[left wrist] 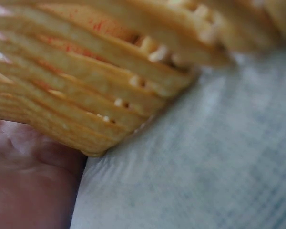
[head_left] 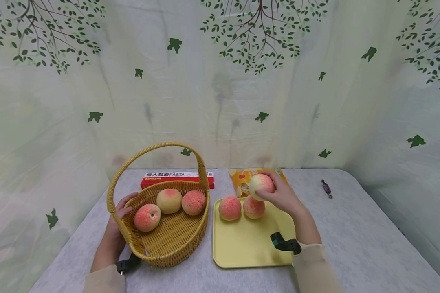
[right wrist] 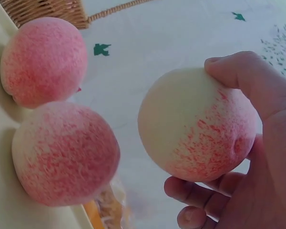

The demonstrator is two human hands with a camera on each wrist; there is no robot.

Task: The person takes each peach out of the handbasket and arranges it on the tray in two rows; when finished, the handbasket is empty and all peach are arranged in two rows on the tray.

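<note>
My right hand holds a pale peach with a red blush between thumb and fingers, raised above the back of a yellow tray. Two pinker peaches, a left one and a right one, sit side by side on the tray; in the right wrist view they appear left of the held peach. My left hand grips the left side of a wicker basket with a tall handle. Inside lie a red peach, a pale peach and another red peach.
Behind the basket lies a red and white pasta box. An orange snack bag is behind the tray, partly covered by the right hand and peach. A small dark wrapped item lies at the right. A leaf-patterned curtain surrounds the table.
</note>
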